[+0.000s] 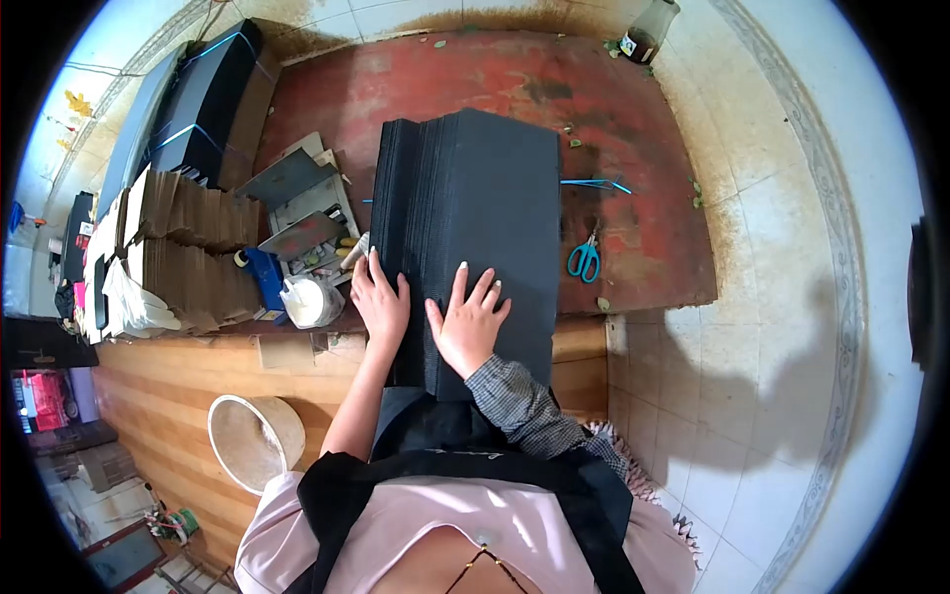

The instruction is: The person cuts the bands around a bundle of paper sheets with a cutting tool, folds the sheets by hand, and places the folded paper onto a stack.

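Worktop (653,243): middle hidden beneath stack of dark sheets (500,188). Bottle (645,38): top cut off by upper edge; label (627,46) too small to read.

Striped wooden floor (163,416), pale tiled wall (762,223)

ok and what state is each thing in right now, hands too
black sheet stack: piled up, sheet edges stepped at left
left hand: fingers spread, on the stack's left side
right hand: fingers spread, on top of the stack
scissors: lying flat, blades apparently closed
white tub: open, white contents
bucket: open, no lid
black bundle: strapped together
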`<action>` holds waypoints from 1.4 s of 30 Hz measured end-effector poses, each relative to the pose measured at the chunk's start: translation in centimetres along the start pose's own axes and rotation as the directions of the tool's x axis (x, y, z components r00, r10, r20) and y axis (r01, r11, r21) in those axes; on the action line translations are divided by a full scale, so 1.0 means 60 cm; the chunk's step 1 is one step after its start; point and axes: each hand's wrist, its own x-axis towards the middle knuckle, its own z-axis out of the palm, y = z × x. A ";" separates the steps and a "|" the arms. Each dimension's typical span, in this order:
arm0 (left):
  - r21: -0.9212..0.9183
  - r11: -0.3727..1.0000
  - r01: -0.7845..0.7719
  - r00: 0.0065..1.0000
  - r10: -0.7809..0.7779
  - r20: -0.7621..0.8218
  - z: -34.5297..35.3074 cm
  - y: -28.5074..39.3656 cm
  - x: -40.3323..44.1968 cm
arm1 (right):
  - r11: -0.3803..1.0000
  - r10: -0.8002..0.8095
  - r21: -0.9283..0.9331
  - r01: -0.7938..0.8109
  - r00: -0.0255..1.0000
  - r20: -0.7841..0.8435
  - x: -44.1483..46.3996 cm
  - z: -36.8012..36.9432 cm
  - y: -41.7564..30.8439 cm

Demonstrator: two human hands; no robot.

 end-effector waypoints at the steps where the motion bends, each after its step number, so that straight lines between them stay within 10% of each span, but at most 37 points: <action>1: 0.119 0.973 -0.197 0.962 0.216 -0.166 -0.002 0.003 0.003 | 1.000 -0.012 -0.011 0.012 1.000 -0.014 0.000 0.002 -0.007; 3: 0.010 0.983 -0.184 0.972 0.183 -0.145 0.002 0.005 0.004 | 0.997 -0.064 -0.057 0.061 0.997 -0.043 -0.004 0.004 -0.020; 6: -0.644 0.751 0.145 0.979 -0.013 0.206 0.026 -0.003 0.024 | 0.986 -0.151 0.058 0.157 0.985 -0.088 -0.004 -0.005 -0.030; 9: -0.671 0.668 0.323 0.895 0.015 0.446 0.053 -0.004 0.026 | 0.867 -0.236 0.475 0.154 0.965 0.117 0.033 -0.026 0.014; 10: -0.552 0.816 0.174 0.919 0.068 0.389 0.035 0.013 0.014 | 0.468 -0.194 0.858 0.211 0.972 -0.133 0.044 -0.017 0.049; 13: -0.439 0.886 0.146 0.916 0.046 0.399 0.002 0.041 0.005 | 0.779 0.155 0.601 0.179 0.874 -0.461 0.080 -0.044 0.166; 15: -0.491 0.848 0.199 0.910 0.026 0.413 0.005 0.034 0.009 | 0.411 0.411 0.909 -0.065 0.903 -0.122 0.112 0.016 0.235; 18: -0.491 0.853 0.178 0.908 0.049 0.416 -0.004 0.029 0.011 | -0.063 0.131 0.885 -0.462 0.875 0.466 0.122 0.082 0.268; 21: -0.443 0.887 0.133 0.971 -0.028 0.236 -0.003 -0.026 -0.005 | -0.258 -0.010 0.815 -0.519 0.845 0.535 0.128 0.089 0.267; 24: -0.290 0.868 0.402 0.892 -0.300 0.337 0.038 -0.109 -0.086 | -0.366 -0.097 0.716 -0.594 0.790 0.606 0.132 0.063 0.258; 30: -0.401 0.598 0.694 0.687 -0.384 0.617 0.065 -0.158 -0.093 | -0.201 -0.039 0.735 -0.648 0.755 0.655 0.151 0.053 0.193; 34: -0.490 0.509 0.707 0.653 -0.205 0.729 0.054 -0.206 -0.072 | -0.043 -0.181 0.828 -0.559 0.819 0.544 0.175 0.110 0.139; 36: -0.547 0.253 0.798 0.577 -0.056 0.815 0.024 -0.196 -0.068 | -0.040 -0.107 0.878 -0.477 0.876 0.471 0.162 0.108 0.114; 42: -0.594 0.392 0.702 0.639 0.020 0.769 0.024 -0.213 -0.080 | -0.010 -0.005 0.829 -0.558 0.830 0.558 0.100 0.105 0.140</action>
